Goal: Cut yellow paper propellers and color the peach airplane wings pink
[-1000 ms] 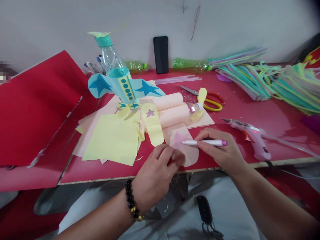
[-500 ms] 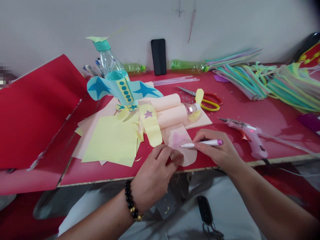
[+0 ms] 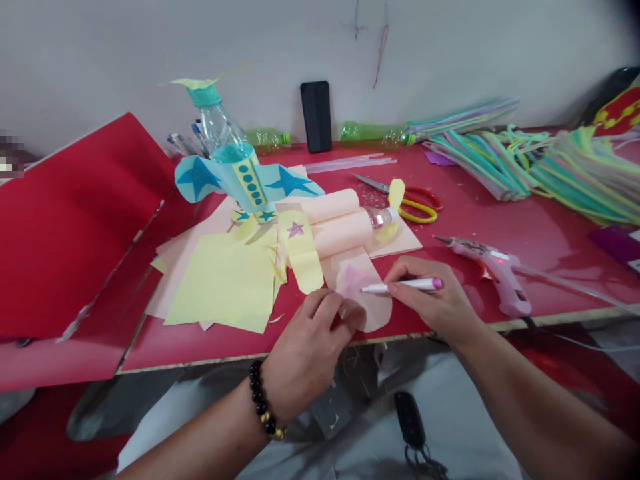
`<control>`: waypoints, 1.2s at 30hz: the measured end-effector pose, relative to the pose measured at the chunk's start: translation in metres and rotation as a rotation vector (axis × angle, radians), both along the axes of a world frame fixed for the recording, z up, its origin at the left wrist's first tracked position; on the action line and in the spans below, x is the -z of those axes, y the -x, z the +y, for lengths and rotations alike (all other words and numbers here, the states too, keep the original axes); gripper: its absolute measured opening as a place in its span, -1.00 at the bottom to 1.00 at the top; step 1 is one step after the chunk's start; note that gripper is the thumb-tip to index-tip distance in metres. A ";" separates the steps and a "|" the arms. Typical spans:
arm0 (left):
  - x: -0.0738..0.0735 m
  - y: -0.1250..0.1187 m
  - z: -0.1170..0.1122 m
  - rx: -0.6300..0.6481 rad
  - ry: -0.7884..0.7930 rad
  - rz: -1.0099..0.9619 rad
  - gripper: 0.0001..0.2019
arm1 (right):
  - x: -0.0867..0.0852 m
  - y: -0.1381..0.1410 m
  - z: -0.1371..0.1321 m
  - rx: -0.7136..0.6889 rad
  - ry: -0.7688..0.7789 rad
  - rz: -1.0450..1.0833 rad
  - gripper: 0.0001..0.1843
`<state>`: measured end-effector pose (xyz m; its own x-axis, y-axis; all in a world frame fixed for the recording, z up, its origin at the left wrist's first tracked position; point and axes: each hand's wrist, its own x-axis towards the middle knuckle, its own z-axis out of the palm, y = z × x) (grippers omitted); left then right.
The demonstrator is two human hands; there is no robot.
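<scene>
My right hand (image 3: 430, 293) is closed around a white felt-tip marker (image 3: 410, 285) with a pink end. Its tip points left, at a pink-coloured patch (image 3: 356, 275) on a pale pink paper piece (image 3: 376, 308) with a rounded end. At that piece's left edge, my left hand (image 3: 313, 347) has curled fingers pressing on the paper; the fingertips are partly hidden. Just beyond lies a small plane (image 3: 343, 230) of pale pink paper wrapped round a bottle, with a yellow strip (image 3: 306, 267) bearing a purple star.
A blue bottle plane (image 3: 240, 177) stands behind yellow paper sheets (image 3: 220, 283). To the right lie scissors (image 3: 417, 203), a pink glue gun (image 3: 495, 267) and bundled pastel strips (image 3: 500, 167). A phone (image 3: 317, 117) leans on the wall; a red board (image 3: 75, 233) is at left.
The marker tip has shifted very slightly upward on the paper. The left hand stays in place, and the view has moved a little.
</scene>
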<state>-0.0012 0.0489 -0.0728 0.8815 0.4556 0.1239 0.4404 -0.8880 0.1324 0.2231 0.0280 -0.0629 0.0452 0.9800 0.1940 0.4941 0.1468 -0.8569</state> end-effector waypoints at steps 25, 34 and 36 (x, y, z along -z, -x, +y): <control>-0.003 -0.001 0.000 0.001 -0.015 0.007 -0.65 | 0.000 -0.001 0.000 0.003 -0.013 0.038 -0.87; -0.001 0.000 0.000 0.005 -0.021 -0.002 -0.66 | 0.000 -0.004 -0.001 -0.069 -0.002 0.039 -0.91; -0.002 0.000 -0.001 0.004 -0.010 0.001 -0.66 | 0.000 -0.005 -0.003 -0.032 -0.013 0.054 -0.87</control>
<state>-0.0011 0.0482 -0.0712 0.8834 0.4511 0.1270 0.4372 -0.8909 0.1231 0.2280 0.0253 -0.0632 0.0248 0.9784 0.2053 0.4418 0.1735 -0.8802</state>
